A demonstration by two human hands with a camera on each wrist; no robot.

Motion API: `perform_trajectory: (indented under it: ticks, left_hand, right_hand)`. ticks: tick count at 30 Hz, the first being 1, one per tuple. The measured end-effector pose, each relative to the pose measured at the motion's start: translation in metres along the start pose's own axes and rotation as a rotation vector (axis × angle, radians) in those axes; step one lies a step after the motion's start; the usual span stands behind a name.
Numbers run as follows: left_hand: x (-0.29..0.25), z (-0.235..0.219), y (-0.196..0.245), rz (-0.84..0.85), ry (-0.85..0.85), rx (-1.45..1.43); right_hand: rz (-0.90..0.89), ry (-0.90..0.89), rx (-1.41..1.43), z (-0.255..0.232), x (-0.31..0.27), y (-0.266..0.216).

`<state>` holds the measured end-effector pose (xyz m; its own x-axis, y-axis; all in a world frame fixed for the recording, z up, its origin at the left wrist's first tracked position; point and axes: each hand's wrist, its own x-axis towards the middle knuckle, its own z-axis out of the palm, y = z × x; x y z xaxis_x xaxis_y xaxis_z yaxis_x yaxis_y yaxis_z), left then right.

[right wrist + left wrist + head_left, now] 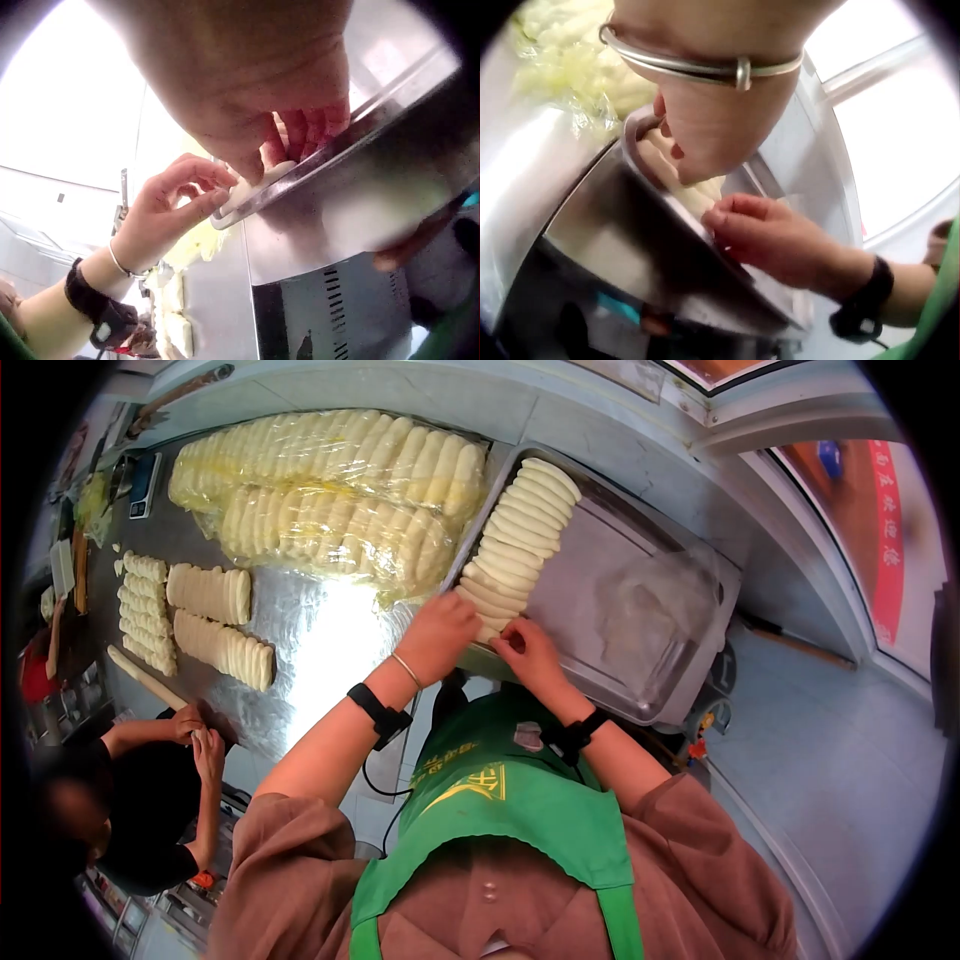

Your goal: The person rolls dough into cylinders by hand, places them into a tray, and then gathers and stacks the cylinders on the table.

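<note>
A steel counter (320,650) fills the left of the frame. At centre right sits a metal tray (620,610) holding a row of pale, flat dough pieces (515,540) overlapping like tiles. At the row's near end, the left hand (437,635) and right hand (528,655) pinch the last piece with curled fingers.

A row of dough pieces (520,540) lies in the tray (640,610), left side.
</note>
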<state>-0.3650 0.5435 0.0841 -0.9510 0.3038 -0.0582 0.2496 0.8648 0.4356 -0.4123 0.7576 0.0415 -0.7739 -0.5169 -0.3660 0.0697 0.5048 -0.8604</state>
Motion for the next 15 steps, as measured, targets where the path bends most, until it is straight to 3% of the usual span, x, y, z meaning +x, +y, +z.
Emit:
perform_trajectory:
  ticks: [3,10,12,15]
  left_hand:
    - [-0.001,0.008,0.005,-0.054,0.096,-0.092]
    - [0.001,0.004,0.003,-0.127,0.147,-0.057]
    - [-0.006,0.002,0.013,-0.207,0.279,-0.161]
    - [-0.018,0.016,0.011,-0.246,0.197,-0.128]
  right_hand:
    - [-0.011,0.001,-0.015,-0.001,-0.002,-0.007]
    - [-0.052,0.07,-0.17,0.001,-0.002,-0.009]
    - [-0.125,0.011,-0.144,-0.003,-0.005,-0.006]
    - [-0.249,-0.066,-0.145,0.002,0.002,0.0]
